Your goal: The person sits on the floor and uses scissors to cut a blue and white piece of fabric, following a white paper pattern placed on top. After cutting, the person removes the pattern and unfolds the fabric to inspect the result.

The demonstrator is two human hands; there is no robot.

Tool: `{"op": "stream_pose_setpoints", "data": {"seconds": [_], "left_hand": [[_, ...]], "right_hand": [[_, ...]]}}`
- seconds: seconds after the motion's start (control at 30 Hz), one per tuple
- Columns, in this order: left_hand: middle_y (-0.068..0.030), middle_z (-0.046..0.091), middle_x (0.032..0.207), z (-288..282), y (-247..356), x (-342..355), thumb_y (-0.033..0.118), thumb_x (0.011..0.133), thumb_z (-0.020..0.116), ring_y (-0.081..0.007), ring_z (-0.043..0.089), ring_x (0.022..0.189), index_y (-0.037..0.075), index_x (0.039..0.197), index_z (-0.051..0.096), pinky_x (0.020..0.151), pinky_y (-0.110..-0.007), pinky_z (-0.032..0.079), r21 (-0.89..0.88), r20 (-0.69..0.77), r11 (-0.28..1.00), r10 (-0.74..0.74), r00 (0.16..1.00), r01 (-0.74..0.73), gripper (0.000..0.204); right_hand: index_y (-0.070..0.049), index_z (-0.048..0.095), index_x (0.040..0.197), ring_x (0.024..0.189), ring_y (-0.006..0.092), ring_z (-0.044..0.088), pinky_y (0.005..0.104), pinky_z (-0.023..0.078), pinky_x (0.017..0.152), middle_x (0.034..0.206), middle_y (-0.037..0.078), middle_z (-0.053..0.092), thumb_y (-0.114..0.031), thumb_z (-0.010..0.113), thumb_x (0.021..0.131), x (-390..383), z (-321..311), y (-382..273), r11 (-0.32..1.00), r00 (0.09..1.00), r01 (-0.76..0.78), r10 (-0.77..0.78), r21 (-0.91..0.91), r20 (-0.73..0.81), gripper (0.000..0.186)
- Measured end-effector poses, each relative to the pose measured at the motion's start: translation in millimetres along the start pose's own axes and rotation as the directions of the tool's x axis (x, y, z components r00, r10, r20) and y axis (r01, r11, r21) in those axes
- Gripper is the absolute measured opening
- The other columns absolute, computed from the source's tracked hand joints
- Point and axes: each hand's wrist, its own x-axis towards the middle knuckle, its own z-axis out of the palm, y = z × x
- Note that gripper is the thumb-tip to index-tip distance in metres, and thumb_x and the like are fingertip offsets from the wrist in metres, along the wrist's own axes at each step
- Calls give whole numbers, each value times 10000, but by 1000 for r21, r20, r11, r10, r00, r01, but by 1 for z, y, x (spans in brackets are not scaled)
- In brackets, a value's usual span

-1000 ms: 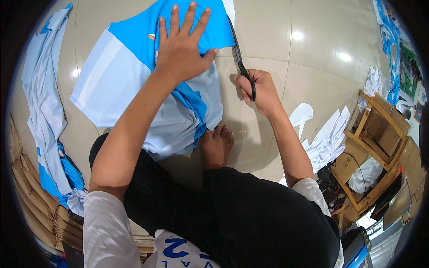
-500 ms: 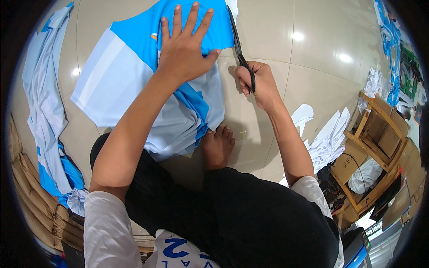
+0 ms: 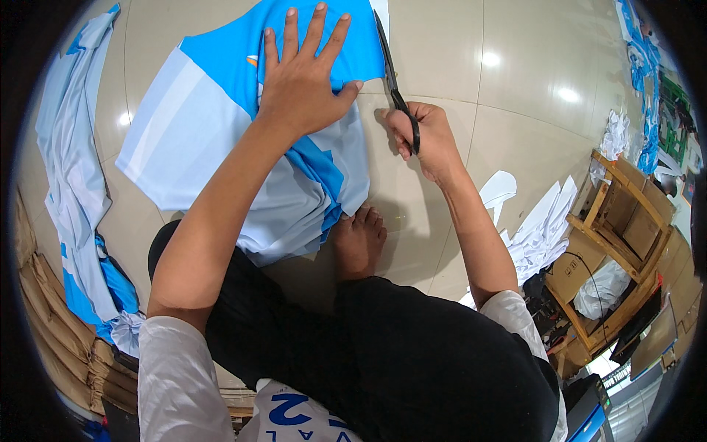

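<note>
A piece of bright blue and pale blue fabric (image 3: 184, 140) lies spread on the tiled floor in front of me, its lower part bunched near my bare foot. My left hand (image 3: 305, 85) rests flat on the blue part, fingers spread. In my right hand (image 3: 426, 140) is a pair of black scissors (image 3: 396, 96), my fingers through the handles. Their blades point away from me along the fabric's right edge and look nearly closed. A narrow white strip (image 3: 381, 16) shows just right of the blade tips.
More pale blue fabric (image 3: 77, 147) lies lengthwise at the left, beside brown wrapped bundles (image 3: 62, 331). To the right are white fabric scraps (image 3: 541, 228) and a wooden frame (image 3: 618, 254) with cardboard and a plastic bag. Blue fabric (image 3: 643, 81) lies along the far right.
Almost nothing differs. The scissors and right hand have shifted very slightly, while my left hand stays pressed on the fabric.
</note>
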Motion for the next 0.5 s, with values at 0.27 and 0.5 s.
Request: {"op": "stream_pose_setpoints", "data": {"seconds": [0.27, 0.5], "left_hand": [[-298, 256, 1733, 3, -1, 1, 457, 885, 775, -549, 173, 1605, 90, 1703, 295, 1288, -700, 139, 52, 16, 999, -10, 1000, 10, 1017], [-297, 251, 1736, -1, 0, 1, 459, 884, 775, -548, 170, 1606, 95, 1706, 287, 1288, -699, 137, 7, 43, 1000, -18, 999, 17, 1024]], "right_hand": [[-57, 614, 738, 463, 73, 493, 256, 389, 442, 599, -10, 552, -205, 776, 934, 13, 2, -12, 1000, 1000, 19, -20, 18, 22, 294], [-23, 609, 741, 441, 87, 475, 258, 346, 418, 576, 31, 565, -162, 787, 901, 17, 1, -10, 998, 999, 38, -39, 57, 20, 277]]}}
